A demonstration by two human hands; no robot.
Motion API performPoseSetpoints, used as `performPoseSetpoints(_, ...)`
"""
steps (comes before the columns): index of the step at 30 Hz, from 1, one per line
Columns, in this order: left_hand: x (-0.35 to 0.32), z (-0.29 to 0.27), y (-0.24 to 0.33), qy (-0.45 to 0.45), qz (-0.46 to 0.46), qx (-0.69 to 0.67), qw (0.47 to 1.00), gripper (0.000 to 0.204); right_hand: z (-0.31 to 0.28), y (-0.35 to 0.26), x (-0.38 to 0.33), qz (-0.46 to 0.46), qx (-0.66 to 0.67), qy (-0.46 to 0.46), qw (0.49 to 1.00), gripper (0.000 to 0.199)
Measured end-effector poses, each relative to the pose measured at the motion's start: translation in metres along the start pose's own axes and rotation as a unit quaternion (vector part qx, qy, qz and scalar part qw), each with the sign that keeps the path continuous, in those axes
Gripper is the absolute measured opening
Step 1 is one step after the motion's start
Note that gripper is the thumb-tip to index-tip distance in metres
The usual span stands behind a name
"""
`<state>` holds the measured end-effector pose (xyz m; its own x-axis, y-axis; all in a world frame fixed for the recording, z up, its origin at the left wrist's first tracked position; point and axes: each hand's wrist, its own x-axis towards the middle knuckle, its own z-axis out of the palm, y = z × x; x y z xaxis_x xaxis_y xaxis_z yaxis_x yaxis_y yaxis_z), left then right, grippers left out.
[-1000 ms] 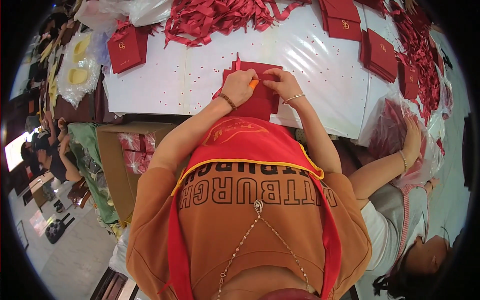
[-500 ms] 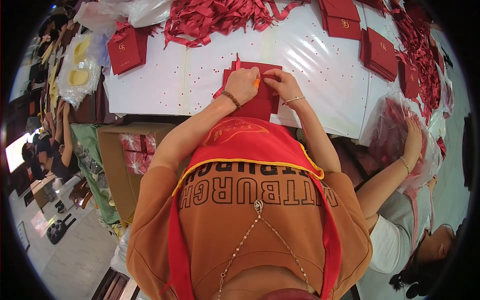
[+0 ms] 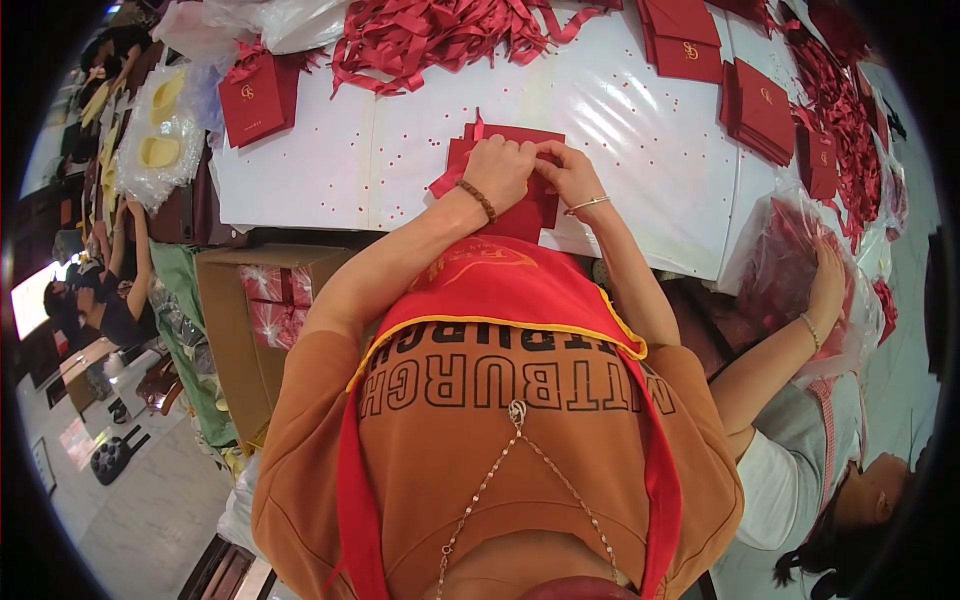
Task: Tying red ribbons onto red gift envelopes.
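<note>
A dark red paper bag (image 3: 533, 212) lies flat on the white-covered table in front of me, with other red paper under its far side. My left hand (image 3: 500, 168) is closed over the bag, its fingertips pinched. My right hand (image 3: 573, 176) pinches from the other side, and the fingertips of both hands meet above the bag. What sits between them is hidden. A red ribbon (image 3: 478, 124) sticks up beyond my left hand.
A heap of red ribbons (image 3: 430, 45) lies at the table's far side. Red bags stand at the far left (image 3: 255, 105) and the far right (image 3: 680, 42). At right, another person's hand (image 3: 826, 280) touches a clear plastic bag. An open carton (image 3: 235, 330) stands below the table at left.
My left hand has turned and shifted right, so its fingertips now meet those of my right hand. The orange thing that showed at my left fingers is now out of sight.
</note>
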<state>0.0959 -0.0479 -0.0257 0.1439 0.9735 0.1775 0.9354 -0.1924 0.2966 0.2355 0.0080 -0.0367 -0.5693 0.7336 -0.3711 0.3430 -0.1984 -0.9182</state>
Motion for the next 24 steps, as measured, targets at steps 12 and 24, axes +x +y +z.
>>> performPoseSetpoints(12,-0.006,-0.007,0.003,0.002,-0.152,-0.152,0.977,0.026,0.003,-0.007,-0.008,-0.046,-0.018,0.010,0.999,0.020)
performPoseSetpoints(24,-0.010,-0.017,0.002,-0.017,-0.208,-0.253,0.945,0.016,0.003,-0.008,-0.009,-0.127,-0.280,0.046,0.951,0.021)
